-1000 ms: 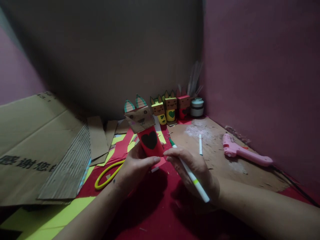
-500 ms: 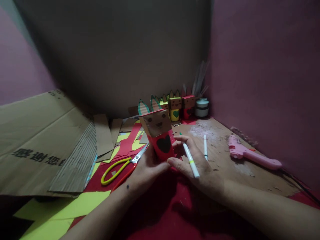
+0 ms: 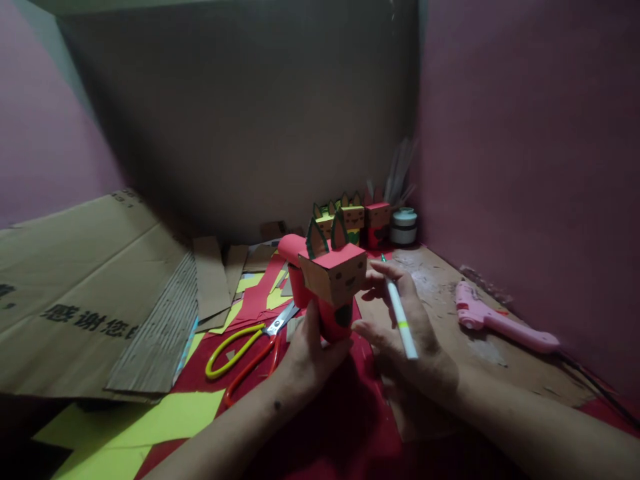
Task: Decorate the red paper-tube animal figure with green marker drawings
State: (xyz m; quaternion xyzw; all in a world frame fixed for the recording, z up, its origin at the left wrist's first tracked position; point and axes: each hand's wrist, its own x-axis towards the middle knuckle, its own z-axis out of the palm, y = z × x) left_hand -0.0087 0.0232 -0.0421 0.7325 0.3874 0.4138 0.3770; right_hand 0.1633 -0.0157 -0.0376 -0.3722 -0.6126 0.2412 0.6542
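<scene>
A red paper figure (image 3: 333, 267) with a cardboard face, two green-edged ears and a dark heart stands upright in my left hand (image 3: 313, 350), whose fingers wrap round its lower body. Its face is turned to the right, and a rolled red piece shows behind it. My right hand (image 3: 407, 320), just right of the figure, holds a white marker (image 3: 401, 320) with a green tip pointing up and away. The right thumb is close to the figure's base; whether it touches cannot be told.
Yellow-and-red-handled scissors (image 3: 267, 333) lie left of my left hand. Cardboard (image 3: 75, 293) and yellow paper (image 3: 165, 417) are farther left. A pink glue gun (image 3: 505, 320) rests at right. Similar figures (image 3: 377, 223) and a lidded jar (image 3: 403, 227) stand behind.
The figure has turned so its face points right and its top and side show. My right hand has shifted slightly right with the marker, away from the figure. The view has moved slightly.
</scene>
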